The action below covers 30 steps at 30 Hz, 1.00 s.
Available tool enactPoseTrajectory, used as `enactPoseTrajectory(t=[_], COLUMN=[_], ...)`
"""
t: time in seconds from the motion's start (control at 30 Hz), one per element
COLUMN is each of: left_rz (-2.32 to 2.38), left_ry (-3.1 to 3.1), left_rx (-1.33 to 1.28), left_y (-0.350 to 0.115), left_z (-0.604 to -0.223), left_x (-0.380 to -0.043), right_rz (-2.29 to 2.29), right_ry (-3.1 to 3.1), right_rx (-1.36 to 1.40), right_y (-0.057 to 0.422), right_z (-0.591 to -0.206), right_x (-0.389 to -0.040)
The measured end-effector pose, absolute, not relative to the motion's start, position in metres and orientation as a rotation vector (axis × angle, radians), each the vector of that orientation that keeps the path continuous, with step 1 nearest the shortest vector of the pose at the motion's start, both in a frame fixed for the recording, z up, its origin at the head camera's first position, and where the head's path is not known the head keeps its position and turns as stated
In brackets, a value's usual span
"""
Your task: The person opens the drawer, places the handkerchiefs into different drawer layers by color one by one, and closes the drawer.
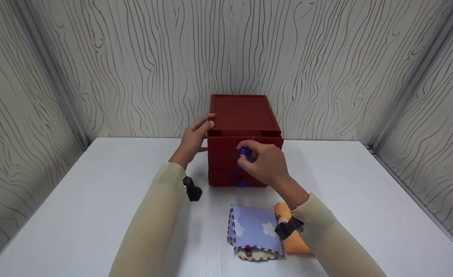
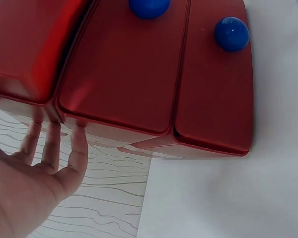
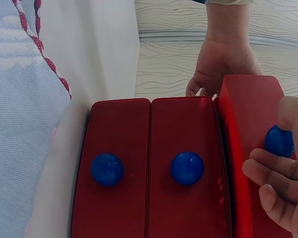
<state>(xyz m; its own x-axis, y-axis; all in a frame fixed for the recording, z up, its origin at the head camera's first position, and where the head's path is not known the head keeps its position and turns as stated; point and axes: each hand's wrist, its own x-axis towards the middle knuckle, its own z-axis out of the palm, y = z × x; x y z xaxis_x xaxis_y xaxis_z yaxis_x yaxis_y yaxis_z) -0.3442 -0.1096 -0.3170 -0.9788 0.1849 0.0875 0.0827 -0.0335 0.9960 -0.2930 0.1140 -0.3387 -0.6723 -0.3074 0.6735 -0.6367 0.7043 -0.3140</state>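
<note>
A red box of three stacked drawers (image 1: 243, 111) stands at the back of the white table. Its top drawer (image 1: 222, 154) juts out past the two lower ones, leaving a dark gap under the lid. My right hand (image 1: 268, 162) pinches the round blue knob (image 3: 277, 143) of that drawer between thumb and fingers. On the box's left side, my left hand (image 1: 193, 139) rests its fingertips against the wall, fingers extended, as the left wrist view also shows. The middle drawer (image 2: 124, 69) and bottom drawer (image 2: 216, 89) are pushed in, each with its own blue knob.
In front of the box lies a folded light-blue cloth (image 1: 255, 221) with white cloud shapes and a striped edging. A folded orange cloth (image 1: 295, 242) sits to its right, partly behind my right forearm. Wood-grain panels (image 1: 153, 57) enclose the table's back and sides.
</note>
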Motion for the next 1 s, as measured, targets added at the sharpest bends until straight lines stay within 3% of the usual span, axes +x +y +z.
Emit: enactPoseTrajectory(t=[0.4,1.0], left_rz=[2.198,2.212], left_ry=[2.206,2.212], left_rx=[0.277,0.278], left_y=[-0.109,-0.108], left_z=[-0.336,-0.337], left_x=[-0.363,-0.364], right_rz=[0.717,0.749], right_ry=[-2.356,-2.362], right_rx=[0.682,0.658], right_y=[0.114,0.111], right_z=[-0.341,-0.341], right_x=[-0.297,-0.298])
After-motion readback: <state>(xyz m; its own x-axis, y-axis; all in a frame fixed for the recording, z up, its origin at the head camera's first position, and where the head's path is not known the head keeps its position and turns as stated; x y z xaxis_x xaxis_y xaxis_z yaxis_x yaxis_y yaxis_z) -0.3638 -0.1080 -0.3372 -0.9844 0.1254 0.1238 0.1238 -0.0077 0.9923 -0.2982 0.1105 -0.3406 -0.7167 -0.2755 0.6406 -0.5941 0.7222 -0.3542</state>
